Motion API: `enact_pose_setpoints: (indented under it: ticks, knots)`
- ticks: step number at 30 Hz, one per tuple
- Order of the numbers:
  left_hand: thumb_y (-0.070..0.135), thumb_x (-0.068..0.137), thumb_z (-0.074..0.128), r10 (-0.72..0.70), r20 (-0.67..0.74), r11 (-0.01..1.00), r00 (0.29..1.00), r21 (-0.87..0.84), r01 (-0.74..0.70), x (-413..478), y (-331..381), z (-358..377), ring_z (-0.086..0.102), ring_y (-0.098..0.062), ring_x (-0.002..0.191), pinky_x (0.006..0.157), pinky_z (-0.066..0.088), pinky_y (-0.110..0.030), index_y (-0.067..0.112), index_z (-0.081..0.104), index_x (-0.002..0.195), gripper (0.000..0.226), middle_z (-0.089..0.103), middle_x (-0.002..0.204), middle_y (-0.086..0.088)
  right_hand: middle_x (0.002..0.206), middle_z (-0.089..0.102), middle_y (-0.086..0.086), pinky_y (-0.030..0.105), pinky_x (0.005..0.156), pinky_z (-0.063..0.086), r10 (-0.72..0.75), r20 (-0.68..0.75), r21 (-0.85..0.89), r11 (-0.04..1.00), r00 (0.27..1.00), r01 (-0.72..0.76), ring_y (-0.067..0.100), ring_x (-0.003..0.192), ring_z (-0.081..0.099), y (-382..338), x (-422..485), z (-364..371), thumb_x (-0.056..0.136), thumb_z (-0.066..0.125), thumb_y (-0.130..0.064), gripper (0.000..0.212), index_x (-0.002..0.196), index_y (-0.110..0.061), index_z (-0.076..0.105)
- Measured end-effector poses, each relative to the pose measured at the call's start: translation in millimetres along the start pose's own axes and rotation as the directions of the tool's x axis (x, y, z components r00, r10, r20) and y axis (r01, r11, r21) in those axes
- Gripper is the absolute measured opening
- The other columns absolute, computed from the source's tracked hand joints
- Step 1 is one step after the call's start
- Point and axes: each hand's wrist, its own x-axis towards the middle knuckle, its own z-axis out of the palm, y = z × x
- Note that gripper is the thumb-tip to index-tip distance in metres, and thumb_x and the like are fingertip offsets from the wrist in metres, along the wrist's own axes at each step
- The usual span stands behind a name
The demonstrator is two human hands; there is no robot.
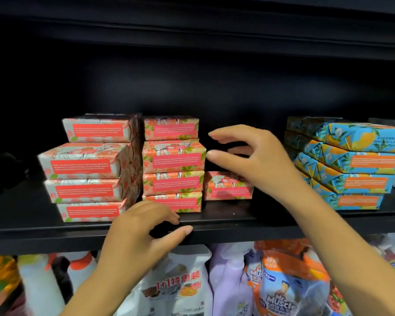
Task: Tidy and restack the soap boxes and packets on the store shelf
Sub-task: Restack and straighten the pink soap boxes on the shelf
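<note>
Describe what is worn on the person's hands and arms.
Nothing is worn. The left hand and right hand are bare, without gloves or rings. The left forearm and right forearm are bare to the frame edge, with no sleeve, watch or bracelet in view.

Black shelf board (55, 233) in front of me, front edge running left to right. Far behind it a dark back panel (192, 83), dim, with another black shelf (192, 23) overhead. Below, brighter lit: white bottles (39, 288) left, lilac pouches (228, 281) middle, Mr Muscle refill bag (281, 290) right
</note>
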Motion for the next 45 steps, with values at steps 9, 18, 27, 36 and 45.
enact_pose_setpoints:
  ticks: [9, 18, 27, 36, 45]
  knots:
    - [0.053, 0.078, 0.059, 0.056, -0.042, 0.998, 0.998, 0.019, -0.055, -2.0, -1.8, 2.2, 0.062, -0.006, 0.075, 0.064, 0.051, -0.028, 0.020, 0.070, 0.073, 0.035, 0.066, 0.075, 0.014, 0.123, 0.045, -0.008, 0.021, 0.089, 0.030, -0.060, 0.238, -0.365, 0.919, 0.969, 0.147, 0.006, 0.114, 0.033, -17.2, 20.9, 42.5, 0.072, 0.066, -0.057, 0.062, 0.123, -0.026, 0.049]
    - [0.049, 0.080, 0.060, 0.095, -0.053, 0.995, 0.994, 0.039, -0.093, -4.2, -3.3, 4.4, 0.062, -0.007, 0.074, 0.063, 0.052, -0.029, 0.018, 0.070, 0.074, 0.033, 0.066, 0.075, 0.011, 0.112, 0.049, -0.005, 0.025, 0.088, 0.038, 0.030, 0.290, -0.398, 0.913, 0.957, 0.092, 0.010, 0.109, 0.041, -16.0, 32.8, 43.6, 0.068, 0.063, -0.065, 0.057, 0.111, -0.027, 0.058]
    - [0.033, 0.083, 0.064, 0.224, -0.267, 0.974, 0.938, 0.079, -0.210, 15.5, 7.7, -11.0, 0.057, -0.008, 0.100, 0.090, 0.044, -0.021, 0.011, 0.067, 0.103, 0.030, 0.063, 0.102, 0.007, 0.096, 0.046, -0.016, 0.007, 0.069, 0.035, 0.011, -0.032, -0.269, 0.963, 0.999, -0.019, -0.002, 0.086, 0.048, -9.8, 3.4, 15.0, 0.053, 0.058, -0.076, 0.071, 0.104, -0.027, 0.059]
    - [0.065, 0.068, 0.056, -0.030, 0.090, 0.925, 0.995, 0.379, -0.007, 74.3, 12.2, -10.9, 0.051, -0.017, 0.103, 0.078, 0.036, -0.023, 0.018, 0.062, 0.113, 0.065, 0.061, 0.107, 0.002, 0.099, 0.054, -0.008, 0.000, 0.070, 0.033, 0.088, -0.228, -0.187, 0.973, 0.970, -0.132, -0.009, 0.092, 0.049, 22.2, -47.0, -27.2, 0.055, 0.063, -0.069, 0.063, 0.101, -0.026, 0.061]
    - [0.076, 0.056, 0.052, -0.133, 0.046, 0.910, 0.990, 0.402, 0.103, 77.5, 10.3, -6.7, 0.046, -0.018, 0.104, 0.078, 0.033, -0.025, 0.025, 0.058, 0.107, 0.072, 0.057, 0.106, 0.004, 0.104, 0.057, 0.000, 0.000, 0.067, 0.034, 0.141, -0.226, -0.157, 0.971, 0.964, -0.179, -0.001, 0.092, 0.052, 44.1, -66.7, -32.7, 0.055, 0.059, -0.064, 0.073, 0.110, -0.016, 0.062]
